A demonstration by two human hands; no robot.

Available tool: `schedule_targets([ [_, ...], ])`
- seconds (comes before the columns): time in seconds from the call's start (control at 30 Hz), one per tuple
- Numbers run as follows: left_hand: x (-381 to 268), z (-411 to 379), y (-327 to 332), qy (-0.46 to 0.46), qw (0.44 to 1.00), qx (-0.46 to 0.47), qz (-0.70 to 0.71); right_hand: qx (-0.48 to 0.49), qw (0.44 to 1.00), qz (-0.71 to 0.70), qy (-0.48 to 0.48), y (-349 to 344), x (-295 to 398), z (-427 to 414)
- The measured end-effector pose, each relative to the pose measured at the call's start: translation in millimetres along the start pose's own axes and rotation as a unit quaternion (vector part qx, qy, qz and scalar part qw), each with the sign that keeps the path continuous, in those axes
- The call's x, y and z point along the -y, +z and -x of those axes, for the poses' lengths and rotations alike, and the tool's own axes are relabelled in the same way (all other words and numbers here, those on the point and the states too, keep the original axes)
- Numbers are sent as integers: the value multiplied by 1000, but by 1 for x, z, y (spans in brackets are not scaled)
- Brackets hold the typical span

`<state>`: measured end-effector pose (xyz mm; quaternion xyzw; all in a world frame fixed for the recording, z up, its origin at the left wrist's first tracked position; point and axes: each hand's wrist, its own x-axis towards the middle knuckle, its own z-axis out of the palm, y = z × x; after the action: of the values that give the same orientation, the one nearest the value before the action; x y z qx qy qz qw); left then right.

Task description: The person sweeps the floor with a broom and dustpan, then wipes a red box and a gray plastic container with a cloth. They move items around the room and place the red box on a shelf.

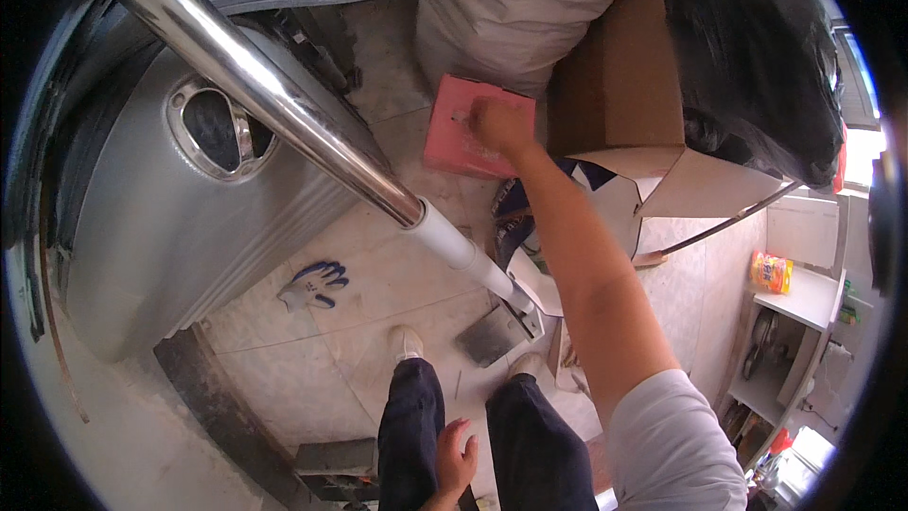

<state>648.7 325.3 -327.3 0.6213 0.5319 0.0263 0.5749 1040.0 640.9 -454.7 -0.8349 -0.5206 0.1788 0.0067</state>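
Note:
My right hand point(501, 129) is over a pink cardboard box point(454, 149) that stands on the tiled floor, its arm stretched out ahead. The fingers look curled against the box's top; whether they grip anything is hidden. My left hand point(455, 458) hangs low beside my left thigh, empty, with thumb and fingers apart. A chrome tube point(284, 106) with a white plastic sleeve point(454, 245) slants across the view, left of the right arm. Its lower end is by a dark flat plate point(491, 336) near my shoes. A white and blue work glove point(316, 285) lies on the floor.
Behind the pink box bulges a pale sack point(511, 7). An open cardboard box point(617, 78) and a black plastic bag point(755, 64) crowd the right. A grey panel with a metal-rimmed opening point(213, 131) fills the left. Farther right, a white shelf unit point(805, 301) holds an orange packet point(770, 272).

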Motion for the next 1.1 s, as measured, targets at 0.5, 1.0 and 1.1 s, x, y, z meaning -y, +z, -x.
schedule_targets([
  [0.5, -2, 16, -5, 39, 997, 45, -45, -70, 956, -274, -79, -218, -33, 118],
  [1.0, -167, -133, 44, -215, 709, 396, 543, -207, 865, -439, 124, -345, -74, 448],
  [1.1, -154, -107, 83, -223, 706, 384, 552, -178, 773, -585, 170, -299, -96, 503],
])
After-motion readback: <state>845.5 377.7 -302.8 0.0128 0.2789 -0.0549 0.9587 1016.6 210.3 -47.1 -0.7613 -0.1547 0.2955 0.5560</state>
